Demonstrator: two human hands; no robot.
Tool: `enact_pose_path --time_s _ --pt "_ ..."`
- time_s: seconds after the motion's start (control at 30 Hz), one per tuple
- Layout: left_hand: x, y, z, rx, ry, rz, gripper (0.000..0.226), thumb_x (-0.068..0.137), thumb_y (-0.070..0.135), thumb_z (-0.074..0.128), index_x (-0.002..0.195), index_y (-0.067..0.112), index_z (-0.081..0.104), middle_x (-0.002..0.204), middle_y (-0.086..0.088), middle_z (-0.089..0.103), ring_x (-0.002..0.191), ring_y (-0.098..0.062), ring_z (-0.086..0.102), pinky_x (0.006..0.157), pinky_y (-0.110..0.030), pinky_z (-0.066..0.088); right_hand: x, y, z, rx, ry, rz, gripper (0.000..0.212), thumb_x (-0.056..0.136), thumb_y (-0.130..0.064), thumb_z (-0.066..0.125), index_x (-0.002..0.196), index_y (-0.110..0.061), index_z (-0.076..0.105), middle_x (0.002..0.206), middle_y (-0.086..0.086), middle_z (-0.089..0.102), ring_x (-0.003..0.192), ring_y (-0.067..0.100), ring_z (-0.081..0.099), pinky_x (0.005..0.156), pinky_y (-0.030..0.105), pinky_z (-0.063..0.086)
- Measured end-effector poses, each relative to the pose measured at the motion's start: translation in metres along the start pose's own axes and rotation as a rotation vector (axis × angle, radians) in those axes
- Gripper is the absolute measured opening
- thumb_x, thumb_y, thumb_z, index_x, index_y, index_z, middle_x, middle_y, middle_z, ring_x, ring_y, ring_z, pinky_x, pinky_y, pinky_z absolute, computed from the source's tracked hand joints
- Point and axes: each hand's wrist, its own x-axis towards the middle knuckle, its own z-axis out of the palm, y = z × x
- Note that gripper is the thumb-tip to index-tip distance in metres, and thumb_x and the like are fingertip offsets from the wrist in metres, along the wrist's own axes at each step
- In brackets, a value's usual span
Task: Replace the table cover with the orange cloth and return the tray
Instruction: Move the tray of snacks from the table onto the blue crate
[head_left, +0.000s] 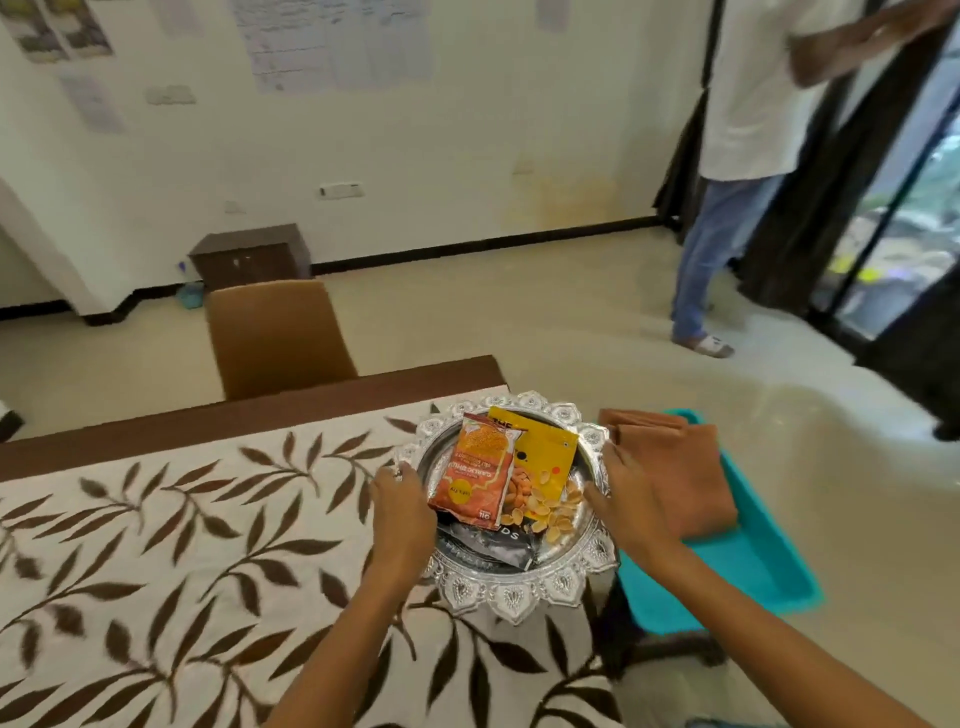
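Observation:
An ornate silver tray (524, 597) sits at the right end of the table, partly past the edge. It carries an orange snack packet (475, 475), a yellow nut packet (545, 462) and a dark packet (493, 543). My left hand (402, 506) grips the tray's left rim. My right hand (626, 499) grips its right rim. A cream table cover with brown leaves (171, 545) lies over the table. The folded orange cloth (680, 467) rests on a teal seat (748, 566) just right of the tray.
A brown chair (278, 338) stands behind the table's far edge. A dark cabinet (249, 257) is against the wall. Another person (737, 171) stands at the right by dark curtains and a glass door. Pale floor stretches between.

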Motion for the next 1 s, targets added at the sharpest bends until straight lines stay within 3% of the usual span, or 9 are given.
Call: enact_pose_path --time_s 0.17,0.23,0.33,0.4,0.53,0.7,0.8,0.93,1.0 --pt "-0.010 0.099 0.072 -0.038 -0.042 0.125 0.037 0.080 -0.017 0.045 0.115 -0.005 0.053 0.120 -0.027 0.046 0.113 -0.037 0.041 0.085 -0.033 0.042 -0.008 0.100 -0.060 -0.015 0.094 0.084 0.041 0.088 -0.016 0.062 0.125 -0.007 0.048 0.127 0.007 0.051 0.101 0.018 0.052 0.095 0.028 0.043" --pt "-0.014 0.130 0.100 -0.082 -0.085 0.144 0.037 0.081 -0.016 0.043 0.115 -0.004 0.053 0.121 -0.028 0.046 0.115 -0.037 0.040 0.086 -0.035 0.045 -0.012 0.134 -0.077 -0.025 0.114 0.124 0.046 0.087 -0.013 0.062 0.130 -0.008 0.047 0.136 0.007 0.047 0.114 0.022 0.049 0.100 0.024 0.034" --pt "-0.023 0.166 0.138 -0.096 -0.132 0.206 0.037 0.083 -0.011 0.043 0.118 -0.002 0.053 0.119 -0.026 0.050 0.112 -0.035 0.042 0.082 -0.033 0.042 -0.015 0.184 -0.088 -0.066 0.073 0.226 0.055 0.089 -0.014 0.059 0.139 -0.002 0.038 0.141 0.015 0.043 0.128 0.030 0.041 0.106 0.035 0.032" --pt "-0.026 0.184 0.161 -0.127 -0.175 0.209 0.034 0.087 -0.006 0.047 0.120 0.002 0.051 0.122 -0.022 0.047 0.112 -0.032 0.044 0.089 -0.036 0.046 -0.016 0.217 -0.085 -0.096 0.043 0.285 0.058 0.089 -0.016 0.058 0.140 0.001 0.036 0.143 0.018 0.041 0.131 0.031 0.038 0.107 0.037 0.031" --pt "-0.028 0.201 0.208 -0.168 -0.229 0.222 0.024 0.091 0.008 0.055 0.114 0.013 0.051 0.120 -0.013 0.046 0.107 -0.024 0.047 0.090 -0.035 0.049 -0.019 0.273 -0.071 -0.121 -0.012 0.365 0.061 0.090 -0.019 0.058 0.141 0.002 0.034 0.146 0.019 0.037 0.134 0.031 0.035 0.109 0.037 0.029" --pt "-0.024 0.206 0.267 -0.148 -0.315 0.235 0.033 0.090 0.017 0.060 0.121 0.011 0.047 0.121 -0.013 0.044 0.106 -0.024 0.048 0.087 -0.034 0.051 -0.014 0.323 -0.042 -0.101 -0.059 0.434 0.062 0.091 -0.020 0.059 0.143 0.002 0.032 0.147 0.018 0.036 0.135 0.031 0.034 0.111 0.038 0.029" --pt "-0.024 0.203 0.300 -0.143 -0.376 0.163 0.043 0.089 0.012 0.061 0.128 0.009 0.043 0.125 -0.015 0.042 0.109 -0.025 0.046 0.089 -0.037 0.050 -0.008 0.347 -0.023 -0.098 -0.074 0.445 0.060 0.091 -0.018 0.059 0.142 0.002 0.034 0.146 0.020 0.038 0.133 0.033 0.036 0.110 0.039 0.032" --pt "-0.020 0.203 0.332 -0.214 -0.401 0.053 0.033 0.093 0.012 0.050 0.126 0.009 0.045 0.122 -0.009 0.042 0.108 -0.024 0.047 0.085 -0.028 0.049 0.004 0.368 -0.002 -0.104 -0.074 0.462 0.055 0.090 -0.015 0.060 0.138 0.004 0.039 0.140 0.023 0.043 0.129 0.037 0.041 0.106 0.041 0.035" --pt "-0.014 0.205 0.347 -0.216 -0.386 0.055 0.034 0.091 0.004 0.050 0.125 0.009 0.048 0.123 -0.012 0.043 0.108 -0.023 0.044 0.090 -0.034 0.048 0.011 0.377 0.004 -0.103 -0.054 0.450 0.053 0.090 -0.014 0.060 0.136 0.006 0.041 0.138 0.025 0.045 0.127 0.038 0.043 0.105 0.040 0.035"
